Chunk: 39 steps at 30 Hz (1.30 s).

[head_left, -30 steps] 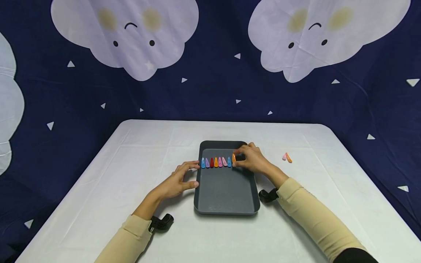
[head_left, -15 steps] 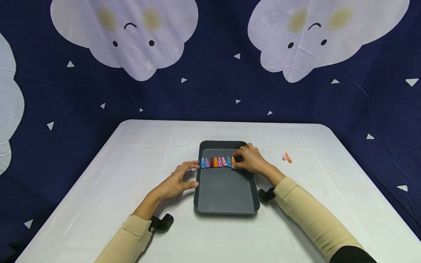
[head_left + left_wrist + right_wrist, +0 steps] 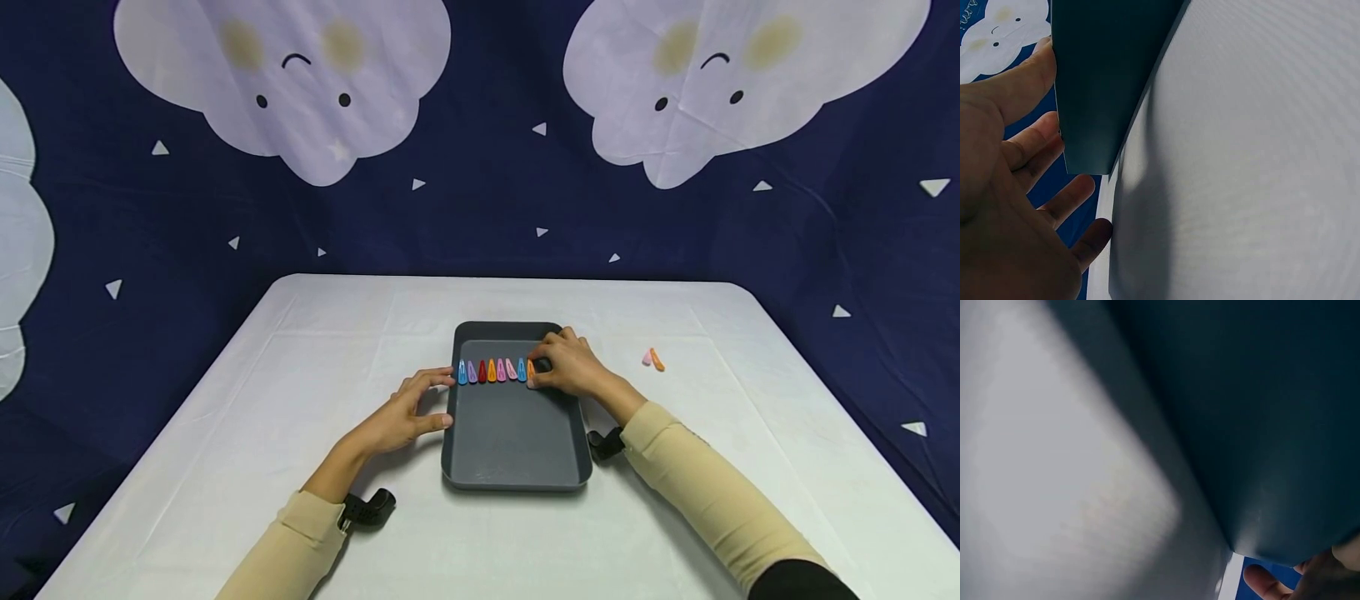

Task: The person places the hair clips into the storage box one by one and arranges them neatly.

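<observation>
A grey rectangular tray [image 3: 517, 442] lies on the table, with a row of colourful snap hair clips [image 3: 492, 371] across its upper part. At the right end of that row, my right hand [image 3: 573, 365] pinches an orange hair clip [image 3: 530, 368] between thumb and fingers. My left hand [image 3: 408, 410] rests its fingertips and thumb against the tray's left side, fingers spread and fairly straight. In the left wrist view, the thumb and fingers touch the tray's wall [image 3: 1094, 125]. The right wrist view shows mostly the tray's outer wall [image 3: 1260, 456], with part of the hand at its lower right corner.
Right of the tray, a pink hair clip [image 3: 647, 357] and an orange one lie together on the white tablecloth [image 3: 720, 400]. Behind the table hangs a dark blue curtain [image 3: 480, 217] with clouds. Black wrist cameras sit on both wrists.
My right hand has shifted slightly left with the orange hair clip, bringing it closer to the blue clip beside it. The left hand and tray have stayed put.
</observation>
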Available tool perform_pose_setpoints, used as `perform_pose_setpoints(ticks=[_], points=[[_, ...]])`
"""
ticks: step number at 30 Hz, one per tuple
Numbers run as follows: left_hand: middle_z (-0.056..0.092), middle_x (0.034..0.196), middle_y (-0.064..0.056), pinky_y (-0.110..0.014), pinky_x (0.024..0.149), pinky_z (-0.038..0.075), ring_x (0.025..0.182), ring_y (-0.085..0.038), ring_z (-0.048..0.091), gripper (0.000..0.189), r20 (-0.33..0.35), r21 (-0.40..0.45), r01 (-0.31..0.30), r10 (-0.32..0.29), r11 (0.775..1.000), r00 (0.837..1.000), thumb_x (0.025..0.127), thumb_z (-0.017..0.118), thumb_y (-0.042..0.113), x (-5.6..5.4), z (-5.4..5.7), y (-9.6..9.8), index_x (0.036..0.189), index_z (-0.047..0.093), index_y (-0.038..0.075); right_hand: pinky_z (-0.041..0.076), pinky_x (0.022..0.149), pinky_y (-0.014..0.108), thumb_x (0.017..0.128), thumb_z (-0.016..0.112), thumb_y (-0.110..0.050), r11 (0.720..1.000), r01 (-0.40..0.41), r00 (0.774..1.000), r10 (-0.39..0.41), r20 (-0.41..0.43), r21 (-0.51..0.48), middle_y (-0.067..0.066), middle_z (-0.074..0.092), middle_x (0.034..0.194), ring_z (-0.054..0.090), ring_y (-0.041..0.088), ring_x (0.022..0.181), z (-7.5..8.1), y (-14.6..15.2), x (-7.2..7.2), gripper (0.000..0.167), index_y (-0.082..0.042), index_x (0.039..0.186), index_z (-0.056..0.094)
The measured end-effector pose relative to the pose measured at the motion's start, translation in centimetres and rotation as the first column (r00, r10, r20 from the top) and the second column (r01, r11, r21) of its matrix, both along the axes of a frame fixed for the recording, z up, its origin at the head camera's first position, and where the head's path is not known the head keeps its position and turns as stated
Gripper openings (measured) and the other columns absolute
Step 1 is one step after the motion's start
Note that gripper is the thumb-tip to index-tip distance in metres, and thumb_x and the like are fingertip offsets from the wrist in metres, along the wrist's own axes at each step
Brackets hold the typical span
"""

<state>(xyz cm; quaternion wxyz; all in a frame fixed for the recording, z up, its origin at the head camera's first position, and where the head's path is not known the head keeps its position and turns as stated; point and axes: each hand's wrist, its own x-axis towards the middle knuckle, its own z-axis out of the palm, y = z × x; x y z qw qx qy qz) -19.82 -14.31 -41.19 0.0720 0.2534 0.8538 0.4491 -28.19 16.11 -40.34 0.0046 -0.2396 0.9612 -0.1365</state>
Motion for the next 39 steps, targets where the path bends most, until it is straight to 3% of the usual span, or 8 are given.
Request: perform_pose_setpoints(ticks=[14, 23, 32, 39], points=[[0.033, 0.152, -0.003, -0.063, 0.109, 0.013, 0.14, -0.033, 0.023, 0.056, -0.002, 0.001, 0.009, -0.009, 1.0, 1.0, 0.085, 0.069, 0.028, 0.1, 0.1, -0.2, 0.133, 0.047, 0.009, 0.034, 0.085, 0.043, 0.073, 0.076, -0.046, 1.0, 0.003, 1.0, -0.003, 0.003, -0.004, 0.006, 0.062, 0.115, 0.044, 0.029, 0.113, 0.0, 0.1, 0.1, 0.052, -0.017, 0.116, 0.068], [0.033, 0.152, -0.003, -0.063, 0.109, 0.013, 0.139, -0.033, 0.023, 0.056, -0.002, 0.002, 0.008, -0.008, 1.0, 1.0, 0.085, 0.069, 0.027, 0.1, 0.1, -0.1, 0.133, 0.047, 0.01, 0.033, 0.085, 0.044, 0.075, 0.075, -0.046, 0.998, 0.015, 1.0, -0.015, -0.007, -0.06, 0.008, 0.061, 0.116, 0.046, 0.028, 0.109, 0.1, 0.4, 0.2, 0.052, -0.015, 0.116, 0.068], [0.033, 0.152, -0.003, -0.063, 0.109, 0.014, 0.139, -0.033, 0.023, 0.055, 0.001, 0.0, 0.004, -0.004, 1.0, 1.0, 0.085, 0.069, 0.026, 0.1, 0.1, 0.0, 0.132, 0.047, 0.01, 0.032, 0.084, 0.044, 0.078, 0.075, -0.039, 0.985, -0.003, 0.998, -0.006, -0.055, -0.174, 0.011, 0.061, 0.12, 0.047, 0.029, 0.108, 1.7, 1.4, 0.6, 0.052, -0.012, 0.12, 0.064], [0.033, 0.152, -0.004, -0.063, 0.109, 0.014, 0.139, -0.033, 0.024, 0.054, 0.002, 0.006, 0.001, -0.001, 1.0, 1.0, 0.085, 0.069, 0.025, 0.0, 0.0, -0.1, 0.132, 0.048, 0.01, 0.03, 0.092, 0.047, 0.079, 0.074, -0.04, 0.969, 0.033, 0.999, -0.041, -0.029, -0.245, 0.011, 0.059, 0.123, 0.045, 0.029, 0.111, 3.0, 3.3, 0.7, 0.055, -0.011, 0.124, 0.061]])
